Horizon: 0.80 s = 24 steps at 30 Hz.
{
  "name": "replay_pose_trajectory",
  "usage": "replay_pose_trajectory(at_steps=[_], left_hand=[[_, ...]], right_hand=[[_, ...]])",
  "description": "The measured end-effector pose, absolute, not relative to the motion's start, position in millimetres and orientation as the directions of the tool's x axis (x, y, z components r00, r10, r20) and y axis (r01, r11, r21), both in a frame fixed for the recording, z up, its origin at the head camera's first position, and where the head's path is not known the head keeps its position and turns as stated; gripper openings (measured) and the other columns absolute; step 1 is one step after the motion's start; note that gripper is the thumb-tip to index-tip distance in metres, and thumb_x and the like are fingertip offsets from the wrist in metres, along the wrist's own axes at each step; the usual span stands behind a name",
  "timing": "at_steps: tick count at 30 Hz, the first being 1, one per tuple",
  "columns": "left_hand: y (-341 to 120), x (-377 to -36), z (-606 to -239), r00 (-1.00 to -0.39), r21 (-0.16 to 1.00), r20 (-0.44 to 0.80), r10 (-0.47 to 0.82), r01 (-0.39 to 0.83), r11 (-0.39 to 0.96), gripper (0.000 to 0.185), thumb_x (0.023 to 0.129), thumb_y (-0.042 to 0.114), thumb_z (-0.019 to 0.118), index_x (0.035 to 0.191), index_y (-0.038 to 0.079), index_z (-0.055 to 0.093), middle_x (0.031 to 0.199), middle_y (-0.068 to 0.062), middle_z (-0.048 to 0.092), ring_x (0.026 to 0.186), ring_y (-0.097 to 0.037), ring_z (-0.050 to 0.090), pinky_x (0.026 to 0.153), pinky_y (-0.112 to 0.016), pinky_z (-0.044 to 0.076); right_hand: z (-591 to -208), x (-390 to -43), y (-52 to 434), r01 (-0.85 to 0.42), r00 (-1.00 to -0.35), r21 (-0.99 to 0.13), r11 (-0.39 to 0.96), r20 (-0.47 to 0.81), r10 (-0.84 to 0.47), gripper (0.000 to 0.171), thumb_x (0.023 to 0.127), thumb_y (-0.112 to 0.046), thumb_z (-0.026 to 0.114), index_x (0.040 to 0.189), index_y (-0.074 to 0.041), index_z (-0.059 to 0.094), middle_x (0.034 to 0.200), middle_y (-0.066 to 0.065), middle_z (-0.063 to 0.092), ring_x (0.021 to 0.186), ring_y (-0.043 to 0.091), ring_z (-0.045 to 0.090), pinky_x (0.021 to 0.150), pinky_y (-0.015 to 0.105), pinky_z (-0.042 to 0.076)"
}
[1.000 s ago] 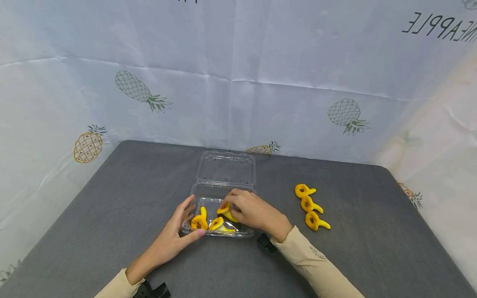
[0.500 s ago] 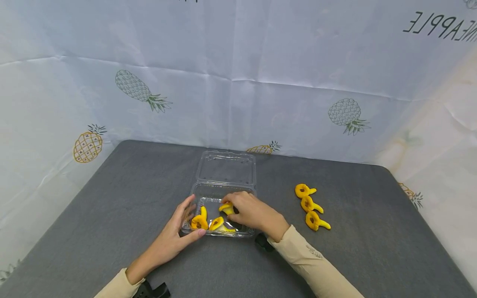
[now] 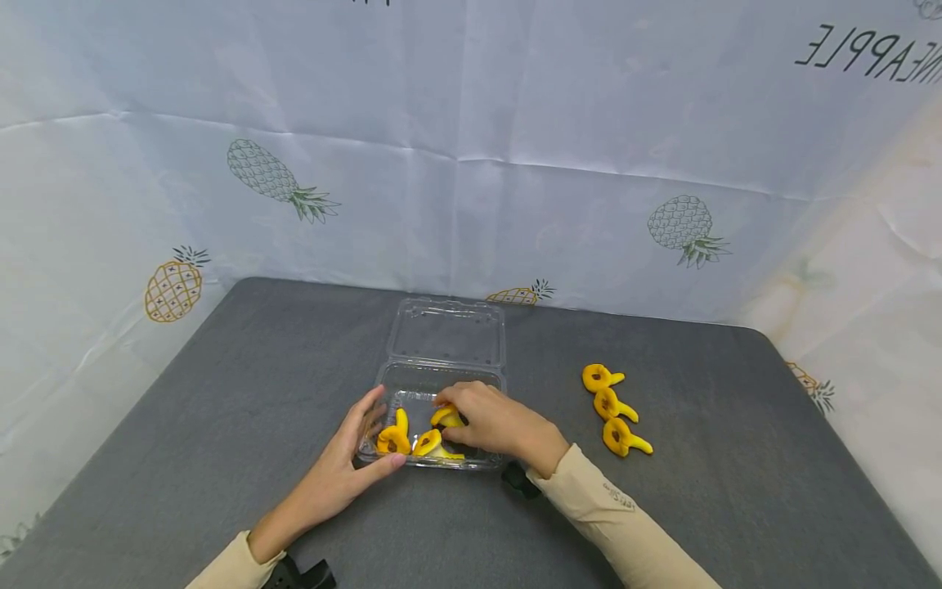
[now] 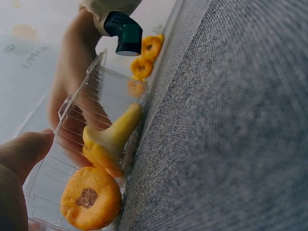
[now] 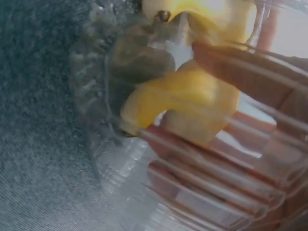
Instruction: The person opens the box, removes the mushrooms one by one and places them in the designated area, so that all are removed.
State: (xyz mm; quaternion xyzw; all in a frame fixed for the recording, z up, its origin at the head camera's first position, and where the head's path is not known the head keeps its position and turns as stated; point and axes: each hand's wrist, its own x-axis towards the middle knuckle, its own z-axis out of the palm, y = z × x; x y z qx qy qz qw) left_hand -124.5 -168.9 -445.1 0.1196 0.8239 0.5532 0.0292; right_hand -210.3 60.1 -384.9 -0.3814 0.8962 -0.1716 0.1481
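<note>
One mushroom [image 3: 446, 417] is pinched between the thumb and fingers of the right hand [image 3: 496, 419], at 9 o'clock from the knuckles and inside the clear box [image 3: 471, 463]. The right wrist view shows fingers on both sides of it, seen through the ribbed plastic and somewhat blurred. Just beside it, at 7 o'clock, a second mushroom [image 3: 434, 447] lies near the front wall, its stem pointing to 4 o'clock; whether it touches the pinched one I cannot tell. At 9 o'clock from that sits a third mushroom [image 3: 393, 439] in the near left corner, cap towards the person, stem pointing between 12 and 1.

The left hand [image 3: 340, 460] is at the box's 8 o'clock, thumb and fingers spread wide, with the thumb at the front rim and the fingers along the left side. At 12 o'clock the lid [image 3: 445, 331] is folded back.

Three more mushrooms [image 3: 609, 403] lie well apart from the box, at 3 o'clock, on the grey table [image 3: 280, 368]. Their row runs from 11 to 5, close together, caps towards the box, stems pointing outward. A beige sleeve [image 3: 625, 515] reaches in from 5 o'clock. Beyond the table's 12 o'clock edge hangs a pale cloth [image 3: 353, 82] printed with pineapples.
</note>
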Motion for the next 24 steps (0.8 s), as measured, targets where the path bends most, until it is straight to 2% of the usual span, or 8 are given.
replay_pose_trajectory(at_steps=[4,12,17,20,24], left_hand=[[-169.5,-124.9,-446.3,-0.966,0.912,0.111,0.233,0.192,0.361,0.088,0.095,0.025,0.068,0.16,0.015,0.009,0.165,-0.019,0.015,0.148,-0.043,0.028,0.115,-0.057,0.032],[-169.6,-125.3,-447.6,-0.963,0.905,0.134,0.233,0.215,0.366,0.087,0.095,0.024,0.068,0.16,0.013,0.01,0.164,-0.019,0.015,0.147,-0.043,0.03,0.114,-0.056,0.032],[-169.5,-125.3,-447.5,-0.966,0.908,0.122,0.23,0.202,0.367,0.088,0.095,0.025,0.068,0.16,0.013,0.01,0.165,-0.019,0.015,0.147,-0.044,0.029,0.114,-0.056,0.032],[-169.5,-125.2,-447.4,-0.967,0.908,0.117,0.227,0.196,0.369,0.088,0.095,0.026,0.068,0.16,0.013,0.01,0.165,-0.018,0.015,0.147,-0.043,0.029,0.115,-0.057,0.032],[-169.6,-125.1,-447.5,-0.966,0.909,0.118,0.229,0.198,0.366,0.088,0.095,0.026,0.068,0.159,0.013,0.01,0.164,-0.019,0.015,0.147,-0.043,0.029,0.114,-0.057,0.032]], right_hand=[[-384.5,-211.2,57.5,-0.634,-0.676,-0.379,0.675,-0.152,-0.721,0.041,0.094,-0.019,0.069,0.131,-0.001,0.062,0.12,0.011,0.068,0.068,0.01,0.049,0.061,0.021,0.043],[-384.3,-210.9,57.1,-0.643,-0.687,-0.326,0.693,-0.155,-0.71,0.043,0.087,-0.017,0.078,0.126,-0.007,0.065,0.116,0.008,0.064,0.092,0.014,0.059,0.082,0.03,0.056],[-385.5,-211.1,59.2,-0.646,-0.683,-0.375,0.665,-0.105,-0.722,0.043,0.083,-0.011,0.081,0.123,-0.005,0.066,0.113,0.009,0.065,0.096,0.018,0.063,0.084,0.03,0.058],[-386.5,-212.0,59.6,-0.649,-0.68,-0.4,0.648,-0.076,-0.729,0.041,0.083,-0.009,0.08,0.122,-0.004,0.066,0.112,0.009,0.068,0.095,0.017,0.064,0.082,0.027,0.059],[-386.3,-212.4,60.1,-0.643,-0.682,-0.427,0.636,-0.059,-0.729,0.037,0.086,-0.011,0.077,0.121,-0.004,0.066,0.106,0.007,0.07,0.082,0.01,0.062,0.072,0.019,0.055]])
